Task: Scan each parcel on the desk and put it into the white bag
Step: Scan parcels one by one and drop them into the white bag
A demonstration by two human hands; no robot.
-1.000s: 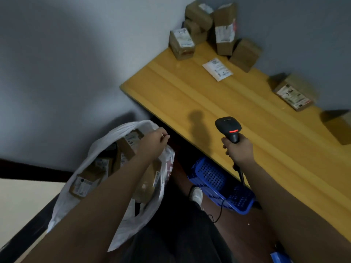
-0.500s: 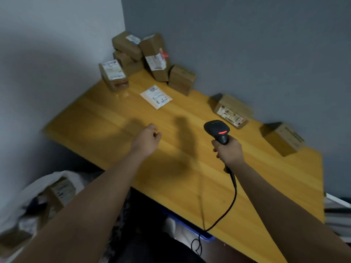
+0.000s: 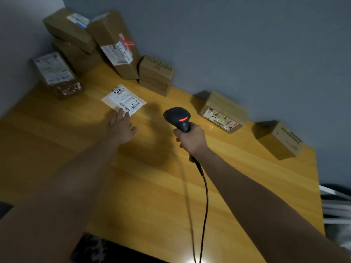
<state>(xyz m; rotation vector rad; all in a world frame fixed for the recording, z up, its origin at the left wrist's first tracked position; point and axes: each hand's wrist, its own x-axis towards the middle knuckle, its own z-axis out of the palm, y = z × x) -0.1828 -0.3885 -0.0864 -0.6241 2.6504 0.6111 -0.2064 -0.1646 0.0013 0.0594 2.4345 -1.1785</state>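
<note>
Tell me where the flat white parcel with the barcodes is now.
In the head view the flat white parcel lies on the desk, left of centre, in front of the stacked boxes and just beyond the left hand.

Dim overall; walls read grey-blue, murky. Worktop (image 3: 152,186) is the brightest surface, warm yellow. Small glare spot at bottom edge near the cable (image 3: 206,205). Broad soft shadow on the worktop between the left hand (image 3: 120,128) and right hand (image 3: 190,140); short dark shadows to the left of the two boxes along the right wall. Motion blur at right edge and lower corners. Wide-angle bend: worktop edges tilt and curve. Flat label (image 3: 123,100) legible; the boxes are soft.
</note>
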